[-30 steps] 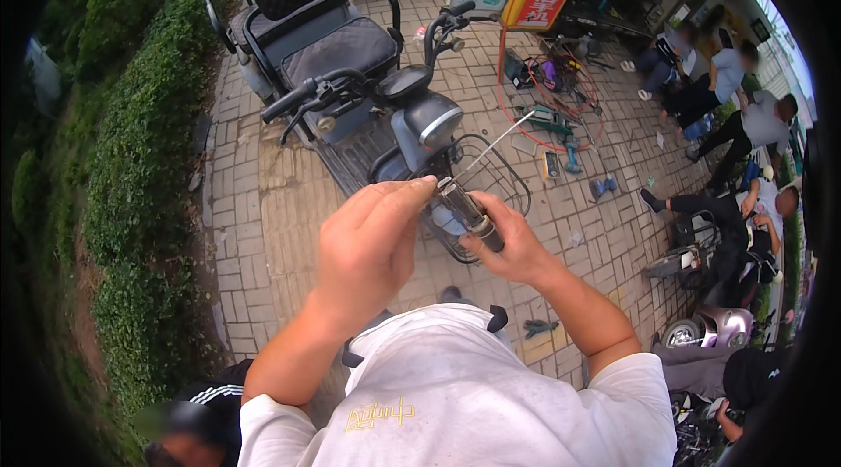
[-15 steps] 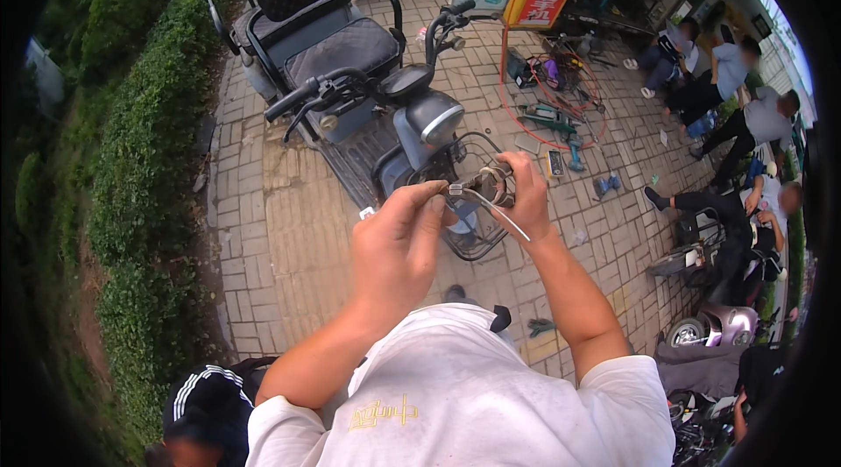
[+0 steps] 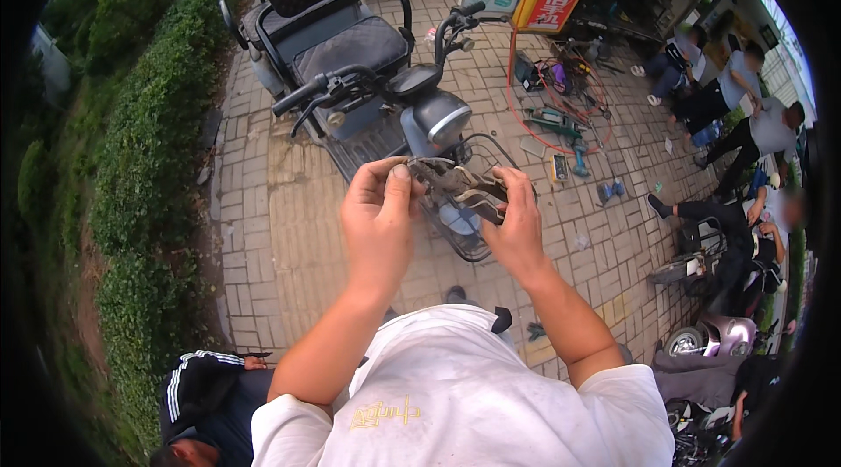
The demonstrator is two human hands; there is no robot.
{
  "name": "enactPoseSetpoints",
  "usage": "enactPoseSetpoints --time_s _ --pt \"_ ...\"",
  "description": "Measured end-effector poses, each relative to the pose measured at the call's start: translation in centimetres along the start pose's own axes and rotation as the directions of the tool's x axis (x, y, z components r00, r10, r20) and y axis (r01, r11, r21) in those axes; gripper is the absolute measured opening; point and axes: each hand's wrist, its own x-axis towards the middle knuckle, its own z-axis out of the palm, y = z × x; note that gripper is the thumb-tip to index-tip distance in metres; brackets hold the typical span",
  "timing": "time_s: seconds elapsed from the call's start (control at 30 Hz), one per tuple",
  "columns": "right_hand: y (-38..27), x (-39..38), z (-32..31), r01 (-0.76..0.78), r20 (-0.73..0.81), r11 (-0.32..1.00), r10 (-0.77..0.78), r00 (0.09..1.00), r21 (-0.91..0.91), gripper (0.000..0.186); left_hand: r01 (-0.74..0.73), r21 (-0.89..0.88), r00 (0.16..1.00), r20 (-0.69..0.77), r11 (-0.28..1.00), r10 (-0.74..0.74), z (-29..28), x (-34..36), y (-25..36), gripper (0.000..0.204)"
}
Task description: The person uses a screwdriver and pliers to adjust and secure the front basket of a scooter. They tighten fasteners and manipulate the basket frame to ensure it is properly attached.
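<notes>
Between my two hands, at chest height in front of the tricycle, is a dark, looped bundle [image 3: 458, 184] with tan edges, which looks like a wiring harness, though I cannot make out its exact kind. My left hand [image 3: 378, 217] pinches its left end between thumb and fingertips. Around its right end the fingers of my right hand [image 3: 515, 223] are curled. Behind and below the bundle stands a grey electric tricycle [image 3: 438, 116] with a round headlight and a wire front basket [image 3: 491, 160], which my hands partly cover.
Tools and a red hose [image 3: 511, 90] lie on the brick paving at the right, with a green power tool [image 3: 554, 123] and a teal drill [image 3: 579, 160]. Several people sit along the right side. A hedge [image 3: 158, 169] borders the left. Another person [image 3: 210, 397] is at lower left.
The bundle has turned and spread wider between my hands. The pale connector and thin white strand seen earlier no longer show. My left hand has shifted slightly left and up.
</notes>
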Motion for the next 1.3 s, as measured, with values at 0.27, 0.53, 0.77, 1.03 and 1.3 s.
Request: enactPoseSetpoints --time_s 0.27,0.53,0.77,1.03,1.3 --pt "0.9 1.8 -2.3 0.209 0.066 0.966 -0.201 0.977 -0.154 0.023 0.072 0.008 0.993 0.096 0.997 -0.073 -0.2 0.1 0.0 0.014" --pt "1.2 -1.1 -1.8 -0.234 0.532 0.97 0.163 0.831 0.067 0.034 -0.511 0.504 0.837 0.106 0.696 0.537 -1.7 1.9 -2.4 0.009" --pt "4.8 -1.2 -4.7 -0.748 0.898 0.498 -0.204 0.39 0.438 0.037 -0.729 0.412 0.681 0.511 0.546 0.524 -2.9 3.0 -2.7 0.012" --pt "5.7 0.6 -6.8 -0.699 0.873 0.539 -0.403 0.277 0.47 0.034 -0.608 0.275 0.735 0.551 0.745 0.396 -1.3 1.8 -3.0 0.011" --pt "7.9 -0.4 -6.4 -0.598 0.727 0.449 -0.572 0.379 0.664 0.018 -0.476 0.222 0.744 0.618 0.851 0.255 1.8 0.2 -2.6 0.008"
